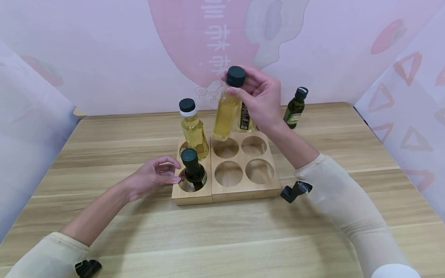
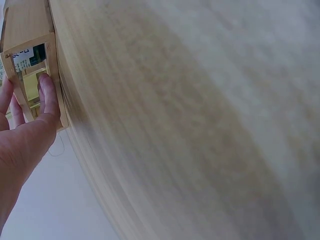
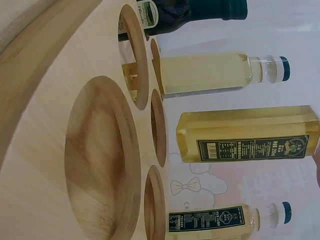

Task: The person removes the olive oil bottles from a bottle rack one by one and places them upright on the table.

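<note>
My right hand [image 1: 260, 94] grips a clear bottle of yellow oil [image 1: 226, 116] just below its dark cap. That bottle hangs upright over the back left hole of the four-hole wooden rack [image 1: 245, 193], its base above the rim; its black label faces the right wrist view. My left hand [image 1: 153, 175] touches the left side of the adjoining two-hole rack [image 1: 192, 200], fingertips at the edge. In the left wrist view its fingers [image 2: 48, 95] lie at the rack's open end. A dark bottle [image 1: 193, 170] stands in that rack's front hole, another yellow oil bottle [image 1: 195, 135] in its back hole.
Behind the four-hole rack stands another yellow oil bottle [image 1: 245, 117], partly hidden by my right hand. A small dark green bottle [image 1: 295, 108] is at the back right of the wooden table [image 1: 121, 146]. A printed backdrop [image 1: 104, 58] rises behind the table.
</note>
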{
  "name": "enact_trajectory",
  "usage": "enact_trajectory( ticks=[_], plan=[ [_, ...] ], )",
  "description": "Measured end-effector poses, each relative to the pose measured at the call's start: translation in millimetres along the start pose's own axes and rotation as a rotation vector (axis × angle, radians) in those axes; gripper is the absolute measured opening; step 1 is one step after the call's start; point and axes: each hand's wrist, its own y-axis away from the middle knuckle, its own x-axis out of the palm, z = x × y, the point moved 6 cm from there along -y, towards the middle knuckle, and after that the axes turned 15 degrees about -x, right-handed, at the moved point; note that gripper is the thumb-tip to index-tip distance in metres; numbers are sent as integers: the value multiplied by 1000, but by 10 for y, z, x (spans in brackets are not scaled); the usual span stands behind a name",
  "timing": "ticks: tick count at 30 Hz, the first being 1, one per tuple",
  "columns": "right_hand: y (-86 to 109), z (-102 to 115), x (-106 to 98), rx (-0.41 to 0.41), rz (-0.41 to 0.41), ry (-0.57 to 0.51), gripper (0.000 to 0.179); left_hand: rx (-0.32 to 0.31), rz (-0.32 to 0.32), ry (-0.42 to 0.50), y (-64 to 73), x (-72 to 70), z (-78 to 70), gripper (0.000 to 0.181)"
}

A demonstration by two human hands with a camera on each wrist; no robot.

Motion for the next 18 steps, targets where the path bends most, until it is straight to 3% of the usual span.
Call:
enact_trajectory(
  ticks=[10, 18],
  plan=[
    [-35, -97, -39, 17, -49, 2, 43, -6, -1, 6, 26, 4, 5, 25],
    [-67, -198, -55, -19, -61, 10, 42, -3, 10, 11, 36, 20, 6, 25]
  ],
)
